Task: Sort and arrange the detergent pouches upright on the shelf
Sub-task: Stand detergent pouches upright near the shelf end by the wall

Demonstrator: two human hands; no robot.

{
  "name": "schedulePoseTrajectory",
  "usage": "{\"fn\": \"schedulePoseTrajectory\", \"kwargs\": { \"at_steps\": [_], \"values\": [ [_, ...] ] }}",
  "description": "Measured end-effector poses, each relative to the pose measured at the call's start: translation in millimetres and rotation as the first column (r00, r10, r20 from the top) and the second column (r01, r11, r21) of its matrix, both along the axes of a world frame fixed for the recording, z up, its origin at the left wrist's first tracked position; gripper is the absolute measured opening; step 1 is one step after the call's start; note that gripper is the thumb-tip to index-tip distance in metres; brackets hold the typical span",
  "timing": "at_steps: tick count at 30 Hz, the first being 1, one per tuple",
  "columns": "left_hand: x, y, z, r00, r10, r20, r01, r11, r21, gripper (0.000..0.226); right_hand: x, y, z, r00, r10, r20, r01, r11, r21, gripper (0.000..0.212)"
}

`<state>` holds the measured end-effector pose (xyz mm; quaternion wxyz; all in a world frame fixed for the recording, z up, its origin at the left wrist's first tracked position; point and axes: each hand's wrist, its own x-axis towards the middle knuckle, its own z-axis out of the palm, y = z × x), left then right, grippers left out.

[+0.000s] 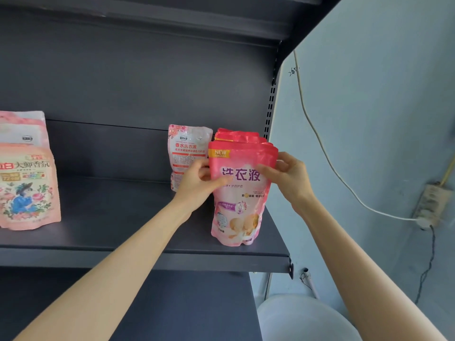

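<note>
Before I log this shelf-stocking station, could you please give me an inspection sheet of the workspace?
Surface: dark grey metal shelf.
Job's things: front pink pouch upright at the right end, matching pouches lined up behind it; white-pink pouch standing to their left; floral pouch and pale pouch behind it at the left edge.
Clutter: nothing seen.
Grippers: left hand and right hand each grip a side of the front pink pouch.
Cables: white cable runs down the wall to a power strip; black cable hangs below it.
Surroundings: pale wall; white rounded object below, identity unclear.
</note>
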<state>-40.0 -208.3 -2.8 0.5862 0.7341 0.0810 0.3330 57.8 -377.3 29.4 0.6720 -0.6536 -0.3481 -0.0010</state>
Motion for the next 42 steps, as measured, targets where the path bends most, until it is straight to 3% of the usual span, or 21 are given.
{"fn": "schedulePoseTrajectory", "kwargs": {
  "at_steps": [3, 6, 13, 19, 26, 31, 42],
  "values": [
    [-3.8, -0.4, -27.7, 0.986, -0.087, -0.139, 0.091, 0.996, 0.016, 0.059, -4.4, 0.1, -16.3, 0.994, 0.104, -0.039, -0.108, 0.986, -0.125, 0.032],
    [-6.9, -0.4, -39.0, 0.973, -0.125, -0.193, 0.136, 0.99, 0.04, 0.059, -4.2, 1.2, -26.9, 0.989, 0.14, -0.04, -0.145, 0.978, -0.148, 0.028],
    [-4.6, -7.4, -44.3, 0.988, -0.027, -0.153, 0.053, 0.985, 0.167, 0.057, -1.7, 2.7, -29.8, 0.993, 0.109, 0.039, -0.101, 0.98, -0.171, 0.026],
    [-8.9, -7.1, -40.2, 0.972, 0.029, -0.233, 0.039, 0.958, 0.283, 0.06, -1.7, 0.8, -29.5, 0.995, 0.002, 0.1, 0.025, 0.963, -0.268, 0.033],
    [-29.2, -6.3, -24.4, 0.897, 0.178, -0.405, 0.092, 0.821, 0.563, 0.064, -17.6, -19.9, -17.9, 0.945, -0.099, 0.313, 0.261, 0.806, -0.531, 0.041],
    [-54.7, -8.6, -13.2, 0.882, 0.27, -0.386, 0.079, 0.723, 0.687, 0.05, -42.1, -37.2, -16.4, 0.875, -0.103, 0.472, 0.406, 0.687, -0.603, 0.045],
    [-113.1, 36.1, 24.3, 0.864, 0.433, -0.258, -0.068, 0.607, 0.792, 0.04, -92.0, 34.7, 9.8, 0.766, 0.066, 0.639, 0.372, 0.765, -0.525, 0.03]
  ]
}}
